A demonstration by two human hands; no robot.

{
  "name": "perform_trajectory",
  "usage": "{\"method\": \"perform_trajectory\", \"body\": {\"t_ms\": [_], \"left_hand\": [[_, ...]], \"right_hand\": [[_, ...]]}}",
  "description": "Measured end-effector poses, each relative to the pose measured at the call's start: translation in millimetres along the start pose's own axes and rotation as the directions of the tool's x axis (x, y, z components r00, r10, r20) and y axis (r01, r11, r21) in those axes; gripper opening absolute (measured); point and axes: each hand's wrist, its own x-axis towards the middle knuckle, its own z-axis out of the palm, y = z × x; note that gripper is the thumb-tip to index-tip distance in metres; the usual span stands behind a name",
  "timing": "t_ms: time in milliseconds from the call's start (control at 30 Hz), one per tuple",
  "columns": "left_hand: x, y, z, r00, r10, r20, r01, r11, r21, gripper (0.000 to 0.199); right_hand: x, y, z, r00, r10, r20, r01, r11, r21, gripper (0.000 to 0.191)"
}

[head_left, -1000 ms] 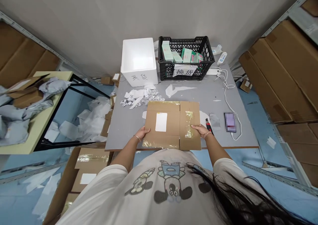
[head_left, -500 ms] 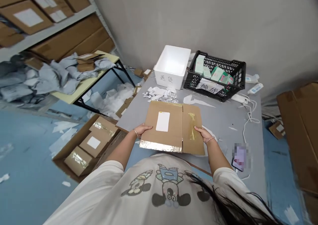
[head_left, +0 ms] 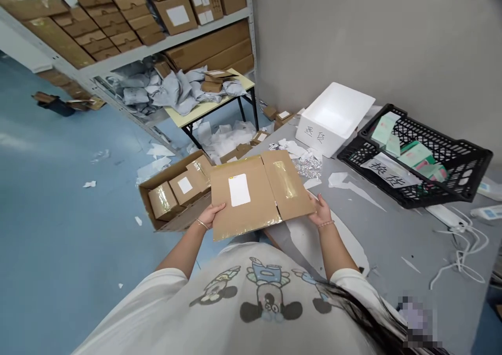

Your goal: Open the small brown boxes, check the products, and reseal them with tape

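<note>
A flattened cardboard box [head_left: 251,221] with a white label and shiny tape is held in front of my body, over the table's left edge. My left hand [head_left: 212,215] grips its left edge, thumb on top. At the opposite end, my right hand [head_left: 319,211] holds the right edge, its fingers partly hidden by the board. Just beyond my left hand, a large open carton [head_left: 147,198] on the floor holds several smaller cardboard boxes [head_left: 184,184].
On the grey table [head_left: 386,235] stand a white foam box [head_left: 323,138] and a black crate [head_left: 415,198] with small green boxes. A white cable [head_left: 463,255] lies at right. Grey parcels [head_left: 176,91] cover a yellow table [head_left: 188,118] before shelves. Paper scraps litter the blue floor.
My view has turned left, so the table and crate shift right. Both hands have carried the flattened box left, off the middle of the table toward the carton on the floor.
</note>
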Motion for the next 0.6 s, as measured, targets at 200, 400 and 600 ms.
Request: {"method": "perform_trajectory", "body": {"t_ms": [200, 400, 600], "left_hand": [[35.6, 37.9, -40.1, 0.997, 0.014, -0.081, -0.022, 0.995, -0.096, 0.038], [115.3, 117.0, -72.4, 0.997, -0.067, -0.044, 0.065, 0.997, -0.031, 0.032], [187.4, 175.6, -88.4, 0.996, -0.08, 0.029, 0.079, 0.997, 0.013, 0.04]], "right_hand": [[73.1, 8.7, 85.9, 0.985, -0.148, -0.087, 0.157, 0.983, 0.1, 0.048], [156.9, 21.5, 162.5, 0.97, -0.032, -0.241, 0.075, 0.982, 0.173, 0.017], [223.2, 13.3, 193.7, 0.924, -0.035, -0.38, 0.114, 0.976, 0.187, 0.016]]}}
